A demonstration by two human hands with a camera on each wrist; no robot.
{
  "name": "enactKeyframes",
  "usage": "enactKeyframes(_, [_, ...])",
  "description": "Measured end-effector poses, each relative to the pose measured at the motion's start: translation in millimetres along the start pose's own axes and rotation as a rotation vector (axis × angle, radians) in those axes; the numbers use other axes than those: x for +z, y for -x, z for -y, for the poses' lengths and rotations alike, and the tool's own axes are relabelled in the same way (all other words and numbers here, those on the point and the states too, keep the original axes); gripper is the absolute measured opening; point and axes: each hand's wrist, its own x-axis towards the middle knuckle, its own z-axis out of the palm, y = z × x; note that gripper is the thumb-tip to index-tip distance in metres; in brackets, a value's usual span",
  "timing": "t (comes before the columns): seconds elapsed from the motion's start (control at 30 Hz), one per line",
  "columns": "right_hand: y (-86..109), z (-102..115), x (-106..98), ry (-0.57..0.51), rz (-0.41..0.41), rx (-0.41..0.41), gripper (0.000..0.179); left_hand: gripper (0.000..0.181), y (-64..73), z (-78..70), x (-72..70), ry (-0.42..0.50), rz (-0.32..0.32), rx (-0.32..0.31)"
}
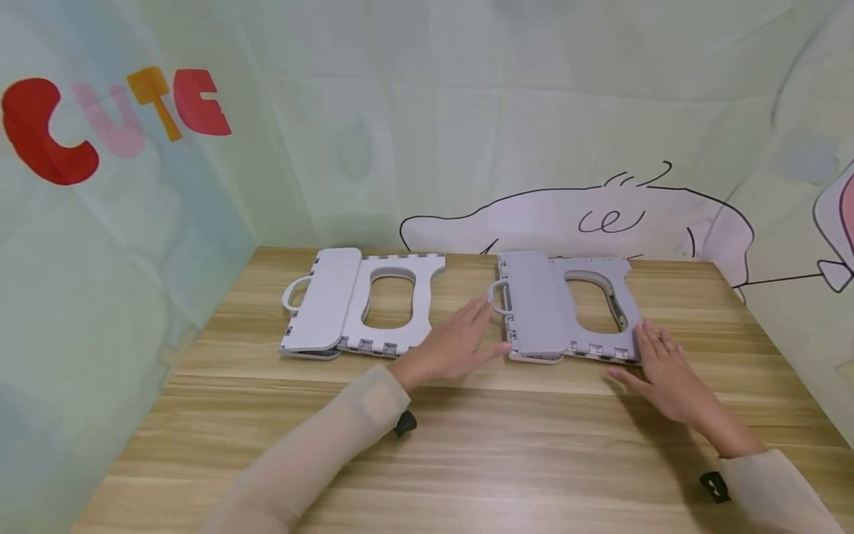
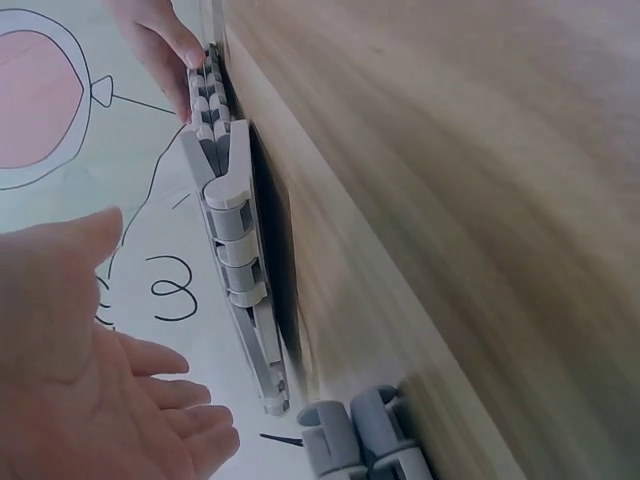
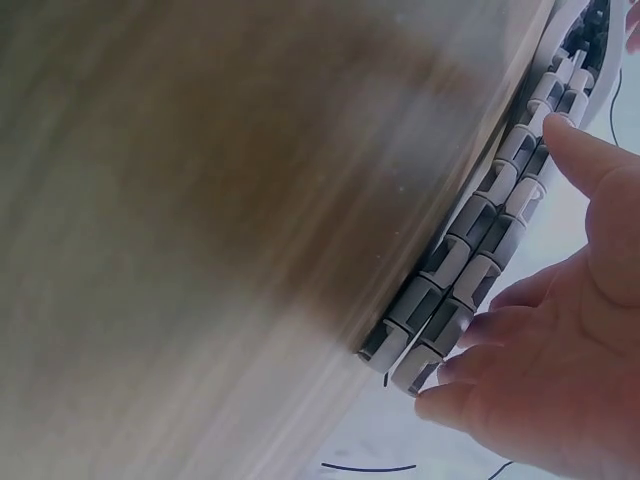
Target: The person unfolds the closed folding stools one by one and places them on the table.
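A lilac-grey folding step stool (image 1: 537, 304) lies folded flat on the table, its handle loop at the left side and a large opening in its right part. My left hand (image 1: 454, 345) is beside that handle, fingers extended and thumb spread; the left wrist view shows it holding nothing. At the stool's right edge, the fingertips of my right hand (image 1: 674, 386) rest against the frame. Its thumb points along the near hinged side, close to the hinges in the right wrist view. A white folding stool (image 1: 327, 304), also flat, lies to the left, partly behind my left hand.
The wood-grain table (image 1: 507, 460) runs up to a printed cloth backdrop (image 1: 467, 133) at the back and sides. Dark bands (image 1: 715, 487) show at both wrists. The white stool's handle (image 1: 290, 294) sticks out leftward.
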Motion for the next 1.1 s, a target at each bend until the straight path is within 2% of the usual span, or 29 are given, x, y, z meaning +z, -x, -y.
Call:
enactKeyframes(0.3, [0.8,-3,0,-0.018,0.015,-0.036,0.097,0.08,-26.4,2.9,5.0,0.151,-0.009,-0.089])
enactKeyframes(0.53, [0.5,-4,1,0.002,0.022,-0.051,0.099,0.07,-45.2,3.9,7.9,0.351,-0.085,-0.162])
enactKeyframes(0.77, [-0.3,-3,2,0.011,0.019,-0.063,0.101,0.066,-54.9,2.2,8.9,0.452,-0.139,-0.224])
enactKeyframes(0.9, [0.0,-4,2,0.024,0.018,-0.068,0.101,0.056,-60.0,2.0,9.5,0.526,-0.168,-0.252])
enactKeyframes(1.0, [-0.2,-4,2,0.043,0.018,-0.069,0.101,0.046,-62.8,1.2,9.9,0.604,-0.173,-0.303])
enactKeyframes(1.1, [-0.9,-4,3,0.062,0.02,-0.063,0.101,0.048,-64.7,0.0,10.1,0.682,-0.174,-0.372])
